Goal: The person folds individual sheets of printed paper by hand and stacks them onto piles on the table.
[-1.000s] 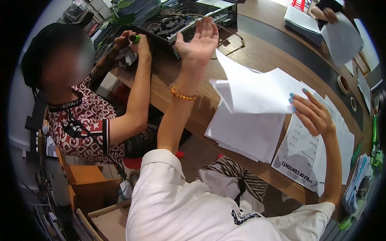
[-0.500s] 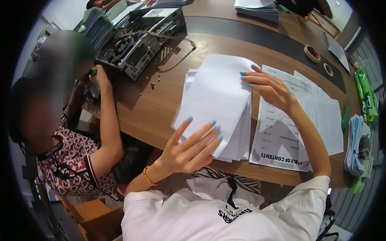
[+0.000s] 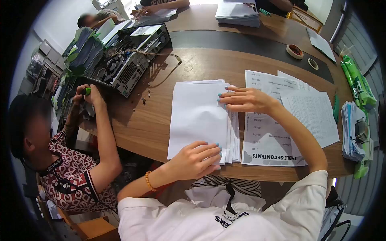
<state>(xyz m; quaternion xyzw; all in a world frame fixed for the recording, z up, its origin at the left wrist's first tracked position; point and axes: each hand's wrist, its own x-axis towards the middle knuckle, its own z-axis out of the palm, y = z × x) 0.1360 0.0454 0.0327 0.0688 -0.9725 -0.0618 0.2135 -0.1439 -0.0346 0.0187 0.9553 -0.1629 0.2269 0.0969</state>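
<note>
A stack of white sheets [image 3: 197,116] lies on the wooden table in front of me, its top sheet blank. My left hand [image 3: 197,160] rests on the lower right part of that sheet, fingers laid flat and nothing gripped. Across the upper right edge of the stack lies my right hand [image 3: 249,100], its fingers stretched out on the paper. Just right of the stack is a printed page headed "TABLE OF CONTENTS" [image 3: 265,148], partly under my right forearm. Another sheet of printed text [image 3: 311,112] overlaps it.
An opened computer case [image 3: 130,72] with a cable stands at the back left. A co-worker [image 3: 76,172] beside it holds a green-handled tool. Tape rolls [image 3: 294,51], another paper stack [image 3: 237,14] and bundled papers [image 3: 354,130] are around. Other people sit across the table.
My left hand has come down from the air onto the stack. The lifted white sheet now lies flat on it. My right hand has shifted but stays on the paper.
</note>
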